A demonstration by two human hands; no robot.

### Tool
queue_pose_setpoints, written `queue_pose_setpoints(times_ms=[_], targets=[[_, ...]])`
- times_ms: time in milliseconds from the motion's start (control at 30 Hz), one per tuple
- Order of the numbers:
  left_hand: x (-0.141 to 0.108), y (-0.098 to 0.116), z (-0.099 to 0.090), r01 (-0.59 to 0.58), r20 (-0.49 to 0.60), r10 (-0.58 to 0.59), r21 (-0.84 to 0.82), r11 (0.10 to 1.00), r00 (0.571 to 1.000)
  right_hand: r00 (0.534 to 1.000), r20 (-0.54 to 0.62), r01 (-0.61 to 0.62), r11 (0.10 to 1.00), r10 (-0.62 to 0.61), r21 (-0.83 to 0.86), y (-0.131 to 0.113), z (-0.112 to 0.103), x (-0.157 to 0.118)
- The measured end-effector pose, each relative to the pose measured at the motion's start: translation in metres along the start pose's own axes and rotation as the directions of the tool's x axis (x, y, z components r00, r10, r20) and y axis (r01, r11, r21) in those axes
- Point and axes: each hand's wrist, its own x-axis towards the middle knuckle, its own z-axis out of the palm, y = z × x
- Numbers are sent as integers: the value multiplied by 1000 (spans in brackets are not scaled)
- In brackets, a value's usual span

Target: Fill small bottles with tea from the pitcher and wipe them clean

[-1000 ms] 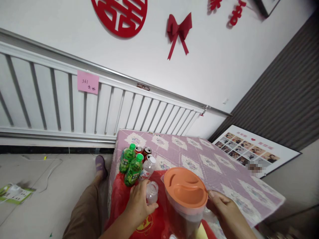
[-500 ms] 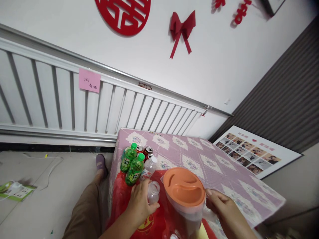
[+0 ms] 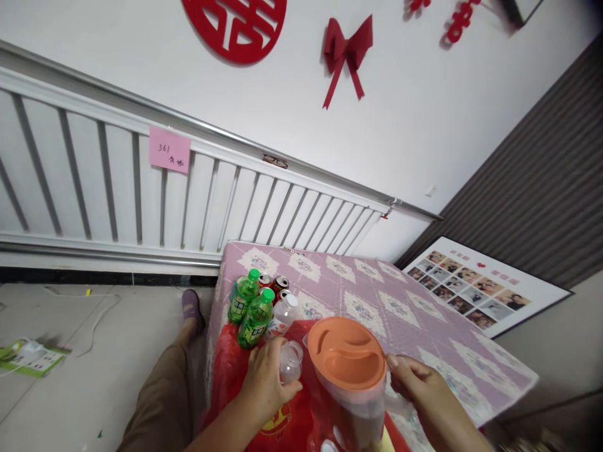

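My left hand (image 3: 264, 383) is wrapped round a small clear open-mouthed bottle (image 3: 291, 364), upright over a red cloth or bag (image 3: 301, 408). Just right of it stands a large clear pitcher (image 3: 360, 417) with an orange lid (image 3: 347, 353) and dark contents low inside. The fingers of my right hand (image 3: 417, 380) are closed round the pitcher's handle at its right side. Close behind my left hand are two green bottles (image 3: 255, 321) and a clear bottle with a white cap (image 3: 282, 314). White lids, partly cut off, lie at the bottom edge beside the pitcher.
Several drink cans (image 3: 281, 284) stand behind the bottles on the purple patterned cloth (image 3: 372, 301). A white radiator (image 3: 202, 201) runs along the wall. A framed photo board (image 3: 485, 285) leans at the right. A power strip (image 3: 38, 359) lies on the floor at left.
The pitcher and my right hand have shifted very slightly to the left. My left hand keeps its hold on the small bottle.
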Motion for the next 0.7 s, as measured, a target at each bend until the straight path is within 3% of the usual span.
queue_pose_setpoints(times_ms=[133,700], targets=[[1,2,-2,5,9,-5,-1,1000,1000,999,-34,31,999,-32,-13,3,1,1],[1,3,-3,5,23,-5,1,1000,1000,998,52,40,993,-34,-113,1,1,4]])
